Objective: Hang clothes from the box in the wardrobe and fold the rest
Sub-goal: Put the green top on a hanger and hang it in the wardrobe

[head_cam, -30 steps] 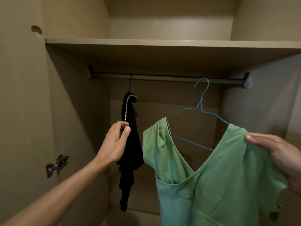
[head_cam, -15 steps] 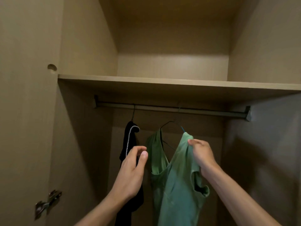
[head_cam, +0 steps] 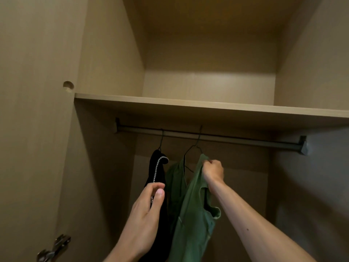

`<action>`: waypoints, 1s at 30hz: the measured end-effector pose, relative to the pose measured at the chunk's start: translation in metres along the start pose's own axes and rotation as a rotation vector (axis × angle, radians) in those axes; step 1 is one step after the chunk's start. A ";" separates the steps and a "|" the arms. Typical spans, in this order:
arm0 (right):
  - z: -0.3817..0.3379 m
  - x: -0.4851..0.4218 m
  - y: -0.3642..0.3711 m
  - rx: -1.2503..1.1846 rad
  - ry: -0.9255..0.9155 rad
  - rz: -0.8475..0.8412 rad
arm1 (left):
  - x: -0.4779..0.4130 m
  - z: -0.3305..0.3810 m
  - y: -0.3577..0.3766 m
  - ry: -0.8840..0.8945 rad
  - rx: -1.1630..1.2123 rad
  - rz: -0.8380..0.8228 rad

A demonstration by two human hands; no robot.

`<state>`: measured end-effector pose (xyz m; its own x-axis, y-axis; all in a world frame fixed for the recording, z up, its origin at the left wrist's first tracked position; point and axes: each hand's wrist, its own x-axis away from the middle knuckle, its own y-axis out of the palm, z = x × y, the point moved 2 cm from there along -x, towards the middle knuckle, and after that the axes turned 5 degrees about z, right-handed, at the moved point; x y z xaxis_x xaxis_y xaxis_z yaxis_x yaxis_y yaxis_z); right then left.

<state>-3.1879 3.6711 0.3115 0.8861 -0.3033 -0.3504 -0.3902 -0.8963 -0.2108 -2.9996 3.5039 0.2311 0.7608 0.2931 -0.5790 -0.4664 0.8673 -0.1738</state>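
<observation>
So inside the wardrobe (head_cam: 113,53) there's a green top (head_cam: 192,214) on a thin dark wire hanger (head_cam: 190,148), and the hook runs up to the metal rail (head_cam: 236,140) under the shelf (head_cam: 207,108), looks like it's over it. The right hand (head_cam: 212,170) is up at the top's right shoulder with its fingers curled tight, pinching the green fabric right where it sits on the hanger. Just left of it, pretty much touching, hangs a black garment (head_cam: 158,173) with a sparkly beaded trim (head_cam: 157,167) down its edge, on its own hanger hooked further left on the same rail. The left hand (head_cam: 145,210) is in front of the black garment's lower part, fingers loosely curved, thumb and forefinger close together by the trim; honestly can't tell if it's actually pinching it or only resting against it. Open door (head_cam: 28,129) on the left, metal hinge (head_cam: 54,248) low down on it.
</observation>
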 end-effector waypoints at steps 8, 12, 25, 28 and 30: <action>0.014 -0.003 0.015 0.125 0.024 0.046 | 0.000 -0.014 -0.009 -0.034 0.013 -0.036; 0.015 -0.008 0.019 0.128 0.021 0.051 | 0.000 -0.018 -0.003 -0.058 0.038 -0.053; 0.029 -0.016 0.021 0.218 0.071 0.031 | 0.002 -0.028 -0.004 -0.084 0.067 -0.089; 0.031 -0.017 0.020 0.272 0.060 0.002 | 0.002 -0.029 -0.001 -0.093 0.057 -0.117; 0.032 -0.020 0.018 0.310 0.051 -0.042 | 0.003 -0.029 0.001 -0.098 0.054 -0.128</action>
<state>-3.2203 3.6708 0.2855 0.9112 -0.2912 -0.2915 -0.4042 -0.7691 -0.4951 -3.0112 3.4938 0.2063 0.8543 0.2143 -0.4736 -0.3398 0.9197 -0.1967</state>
